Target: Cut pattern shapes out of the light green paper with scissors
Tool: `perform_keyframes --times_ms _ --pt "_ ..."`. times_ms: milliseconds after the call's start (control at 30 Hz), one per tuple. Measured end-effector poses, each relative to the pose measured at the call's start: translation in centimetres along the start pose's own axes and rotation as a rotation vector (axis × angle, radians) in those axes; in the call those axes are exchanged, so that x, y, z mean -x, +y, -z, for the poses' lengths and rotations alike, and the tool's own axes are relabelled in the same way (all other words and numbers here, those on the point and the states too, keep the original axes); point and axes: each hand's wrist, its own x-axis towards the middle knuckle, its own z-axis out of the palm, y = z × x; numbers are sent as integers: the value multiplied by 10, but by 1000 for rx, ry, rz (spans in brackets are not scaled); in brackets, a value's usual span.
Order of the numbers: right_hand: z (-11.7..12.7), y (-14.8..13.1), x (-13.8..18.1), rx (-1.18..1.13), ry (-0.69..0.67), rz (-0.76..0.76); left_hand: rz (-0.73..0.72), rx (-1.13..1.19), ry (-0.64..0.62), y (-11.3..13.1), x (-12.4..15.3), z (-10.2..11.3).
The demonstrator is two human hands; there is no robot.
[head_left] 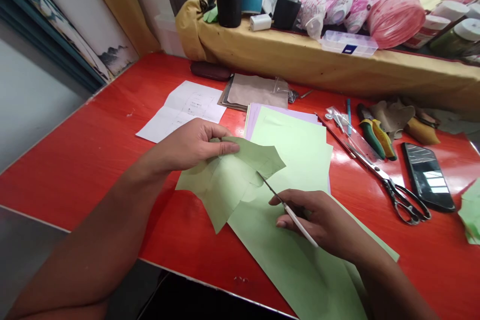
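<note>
While the left hand (191, 147) pinches green paper (232, 180) and the right hand (318, 220) grips a white tool (298, 224), scissors (390, 185) nearby

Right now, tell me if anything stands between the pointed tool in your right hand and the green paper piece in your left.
Nothing visible does: the tip of the white-handled pointed tool in the right hand reaches the green paper piece held in the left hand.

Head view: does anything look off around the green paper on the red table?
The green paper piece pinched in the left hand looks buckled, with a crease across it. The large green sheet also reaches the front edge of the red table and may overhang it.
</note>
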Motion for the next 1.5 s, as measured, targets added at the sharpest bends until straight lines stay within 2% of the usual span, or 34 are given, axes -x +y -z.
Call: perform_keyframes --times_ms 1100,1500 --pt "-2 -2 0 -5 -2 4 -24 4 -1 -2 -1 0" --pt "0 0 1 -19 -26 16 -26 22 78 0 -1 6"
